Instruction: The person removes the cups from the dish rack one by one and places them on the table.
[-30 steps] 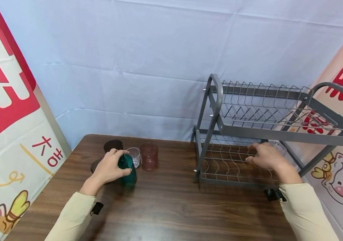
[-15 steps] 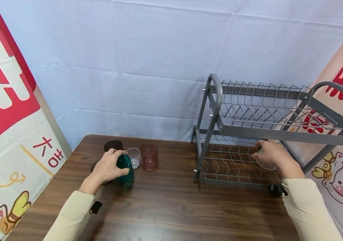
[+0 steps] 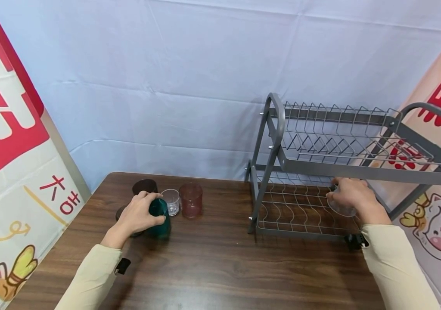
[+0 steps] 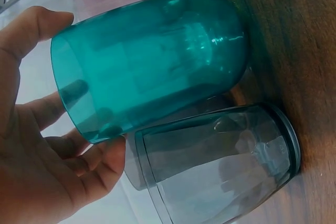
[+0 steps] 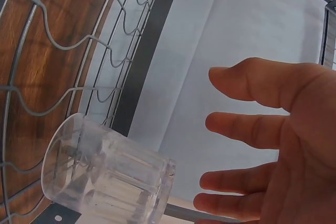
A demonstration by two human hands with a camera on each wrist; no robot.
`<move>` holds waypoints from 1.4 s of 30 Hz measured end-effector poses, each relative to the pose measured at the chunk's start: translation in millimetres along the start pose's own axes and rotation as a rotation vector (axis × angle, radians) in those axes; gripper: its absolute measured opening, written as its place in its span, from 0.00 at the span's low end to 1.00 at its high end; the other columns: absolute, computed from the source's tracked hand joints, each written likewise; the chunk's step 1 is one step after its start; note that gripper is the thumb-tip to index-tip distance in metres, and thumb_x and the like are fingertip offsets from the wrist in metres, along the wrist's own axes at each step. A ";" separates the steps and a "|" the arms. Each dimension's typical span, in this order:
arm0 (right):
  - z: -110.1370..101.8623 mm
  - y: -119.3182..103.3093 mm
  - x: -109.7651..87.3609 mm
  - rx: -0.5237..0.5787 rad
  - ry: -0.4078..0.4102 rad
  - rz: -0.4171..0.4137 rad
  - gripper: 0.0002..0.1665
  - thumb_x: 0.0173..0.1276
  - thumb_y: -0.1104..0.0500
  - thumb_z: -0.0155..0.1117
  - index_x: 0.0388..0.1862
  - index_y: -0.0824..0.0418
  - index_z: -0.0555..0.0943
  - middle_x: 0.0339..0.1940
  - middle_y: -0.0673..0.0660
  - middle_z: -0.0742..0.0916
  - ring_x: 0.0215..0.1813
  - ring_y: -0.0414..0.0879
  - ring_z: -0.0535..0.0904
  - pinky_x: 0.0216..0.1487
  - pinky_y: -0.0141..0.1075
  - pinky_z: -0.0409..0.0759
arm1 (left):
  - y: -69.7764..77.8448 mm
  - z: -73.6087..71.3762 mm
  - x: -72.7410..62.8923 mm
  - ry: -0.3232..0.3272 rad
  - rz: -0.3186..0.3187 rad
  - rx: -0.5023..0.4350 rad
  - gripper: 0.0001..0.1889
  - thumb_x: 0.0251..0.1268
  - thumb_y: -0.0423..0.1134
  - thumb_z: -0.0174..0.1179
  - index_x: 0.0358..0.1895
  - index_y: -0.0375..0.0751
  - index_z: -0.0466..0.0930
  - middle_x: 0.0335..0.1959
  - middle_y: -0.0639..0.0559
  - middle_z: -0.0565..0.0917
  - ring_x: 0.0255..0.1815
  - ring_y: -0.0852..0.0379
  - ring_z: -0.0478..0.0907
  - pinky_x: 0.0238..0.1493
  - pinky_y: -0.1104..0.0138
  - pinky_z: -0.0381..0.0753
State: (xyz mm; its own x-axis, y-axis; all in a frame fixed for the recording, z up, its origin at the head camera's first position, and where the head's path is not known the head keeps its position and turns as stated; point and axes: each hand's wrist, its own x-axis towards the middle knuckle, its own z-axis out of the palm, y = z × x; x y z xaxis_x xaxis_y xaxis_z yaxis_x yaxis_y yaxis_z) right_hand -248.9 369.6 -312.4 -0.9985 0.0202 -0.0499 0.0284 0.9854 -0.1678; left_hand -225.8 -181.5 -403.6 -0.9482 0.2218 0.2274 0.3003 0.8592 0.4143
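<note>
My left hand [image 3: 139, 213] grips a teal tumbler [image 4: 152, 66] round its rim, thumb on one side and fingertips on the other. Whether the tumbler's base touches the table is hard to tell. Beside it in the left wrist view is a greyish see-through glass [image 4: 226, 166], mostly covered by the hand in the head view. My right hand [image 3: 354, 198] is inside the lower tier of the dish rack [image 3: 294, 232]. Below and beside its fingers, a clear glass [image 5: 110, 171] sits mouth down on the wires. The right wrist view has those fingers spread, apart from the glass.
A dark brown glass [image 3: 144, 186], a small clear glass [image 3: 171, 202] and a reddish glass [image 3: 191, 200] stand behind the teal tumbler. The rack's upper tier [image 3: 352, 170] overhangs the right hand. Cloth [image 3: 174, 99] hangs behind the wooden table [image 3: 220, 267].
My right hand has moved right, over the clear glass, whose base it now covers in the head view. The left hand and teal tumbler have shifted slightly left.
</note>
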 end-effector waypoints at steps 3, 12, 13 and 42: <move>-0.2 1.6 0.6 0.003 0.004 0.001 0.33 0.61 0.51 0.62 0.58 0.73 0.70 0.54 0.83 0.68 0.52 0.80 0.58 0.40 0.65 0.66 | -0.1 1.2 0.8 0.007 0.004 -0.002 0.32 0.46 0.49 0.68 0.57 0.43 0.75 0.48 0.39 0.72 0.44 0.41 0.69 0.37 0.49 0.74; 2.2 6.4 3.3 0.013 0.019 0.001 0.34 0.60 0.51 0.63 0.57 0.73 0.70 0.55 0.83 0.67 0.54 0.82 0.55 0.44 0.68 0.63 | -0.4 4.3 1.9 0.028 0.019 -0.015 0.33 0.46 0.50 0.69 0.57 0.40 0.75 0.48 0.39 0.73 0.45 0.41 0.69 0.38 0.48 0.74; 2.3 6.9 3.6 0.016 0.016 0.005 0.34 0.60 0.50 0.63 0.57 0.73 0.70 0.55 0.83 0.67 0.54 0.82 0.55 0.44 0.68 0.63 | -0.5 4.5 1.9 0.029 0.018 -0.017 0.33 0.46 0.50 0.69 0.57 0.40 0.75 0.48 0.39 0.73 0.45 0.41 0.69 0.38 0.48 0.74; 4.5 30.9 14.0 0.006 0.063 -0.025 0.34 0.58 0.54 0.64 0.53 0.79 0.69 0.52 0.82 0.70 0.51 0.78 0.64 0.49 0.64 0.63 | 8.4 1.9 0.5 0.032 -0.001 0.078 0.33 0.47 0.53 0.67 0.59 0.43 0.74 0.54 0.38 0.69 0.52 0.39 0.66 0.38 0.46 0.74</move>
State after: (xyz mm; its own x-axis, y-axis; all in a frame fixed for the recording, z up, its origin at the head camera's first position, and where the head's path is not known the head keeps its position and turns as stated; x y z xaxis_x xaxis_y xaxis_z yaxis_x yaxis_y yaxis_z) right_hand -261.7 399.6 -322.7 -0.9998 0.0063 0.0162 0.0033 0.9847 -0.1741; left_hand -224.0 -173.3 -401.7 -0.9442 0.2074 0.2557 0.2895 0.8928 0.3450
